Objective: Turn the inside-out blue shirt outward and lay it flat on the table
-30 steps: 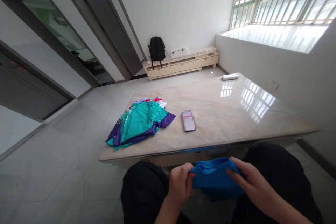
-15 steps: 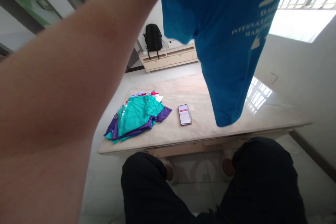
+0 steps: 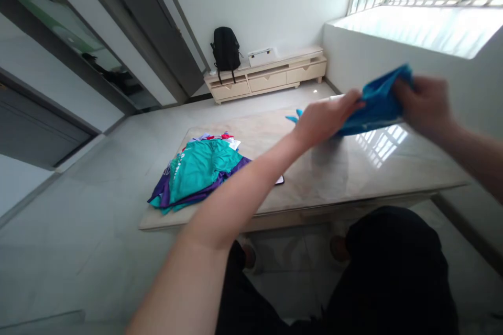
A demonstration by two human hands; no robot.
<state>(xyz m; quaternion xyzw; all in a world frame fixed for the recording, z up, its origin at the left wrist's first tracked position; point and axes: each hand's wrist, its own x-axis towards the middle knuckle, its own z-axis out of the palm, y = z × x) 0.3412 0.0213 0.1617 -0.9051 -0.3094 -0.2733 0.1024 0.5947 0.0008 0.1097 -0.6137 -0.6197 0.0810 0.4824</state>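
Hands, left hand [image 3: 324, 120] and right hand [image 3: 426, 102], both grasp a blue shirt [image 3: 375, 104] held bunched above the surface [image 3: 353, 167], well apart from the clothes pile [image 3: 198, 172] on it.

Left hand [image 3: 324, 120] and right hand [image 3: 426, 104] gripping blue shirt [image 3: 375, 104] above marble table [image 3: 353, 172]

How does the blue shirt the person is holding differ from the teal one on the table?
The blue shirt is held above the table between the left hand and right hand; the teal shirt lies untouched on top of a pile. The blue shirt is bunched and blurred; the teal shirt is spread fairly flat. The blue shirt is on the window side, the teal shirt at the table's left end. Both look like thin sports fabric.
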